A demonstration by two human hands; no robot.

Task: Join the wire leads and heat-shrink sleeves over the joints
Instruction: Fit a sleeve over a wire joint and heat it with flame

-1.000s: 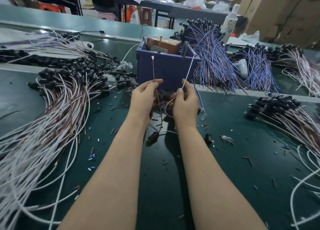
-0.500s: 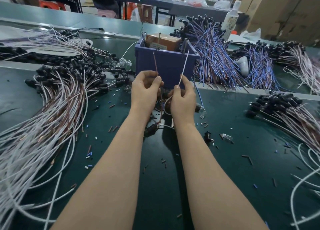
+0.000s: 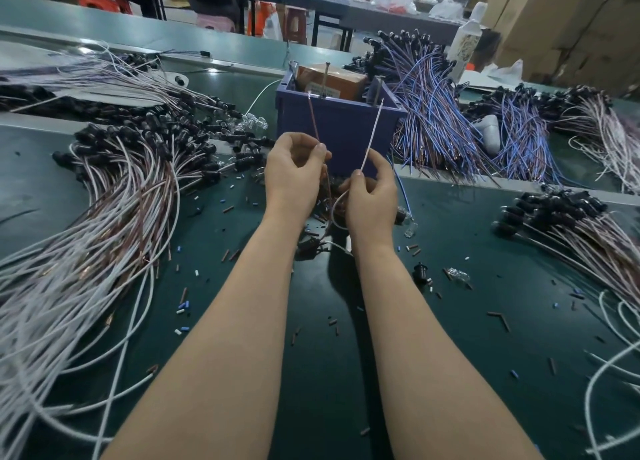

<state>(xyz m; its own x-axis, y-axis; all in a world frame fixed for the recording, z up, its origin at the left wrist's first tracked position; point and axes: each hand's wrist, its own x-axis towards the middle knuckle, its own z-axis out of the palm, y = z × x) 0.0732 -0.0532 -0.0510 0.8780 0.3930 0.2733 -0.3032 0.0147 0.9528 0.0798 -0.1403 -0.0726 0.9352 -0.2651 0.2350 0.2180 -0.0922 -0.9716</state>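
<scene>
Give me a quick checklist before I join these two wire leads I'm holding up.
1. Left hand pinches the brown lead: ok.
2. Right hand pinches the white lead: ok.
3. Lead tips touching: not ok, they stand apart in front of the blue bin.
4. Tips stripped bare: cannot tell, too small.
5. Heat-shrink sleeve already on a lead: cannot tell.
</scene>
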